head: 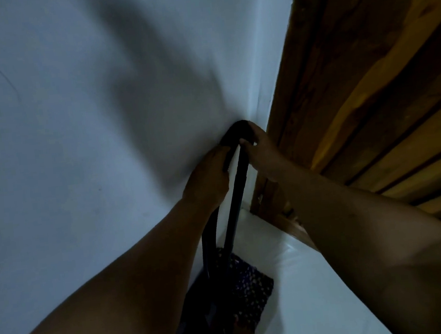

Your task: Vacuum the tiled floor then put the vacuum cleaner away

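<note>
Putting-away step, by the look of it: left hand [209, 176] and right hand [260, 150] both gripping the looped black hose [237, 165] high in the white wall corner [73, 127], dark vacuum body [221, 289] hanging below; next, seating the loop securely before letting go.

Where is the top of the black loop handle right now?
In the head view, the black loop handle sits centre-right against the white wall, in the corner beside the wooden door frame, gripped between the left hand and right hand.
</note>
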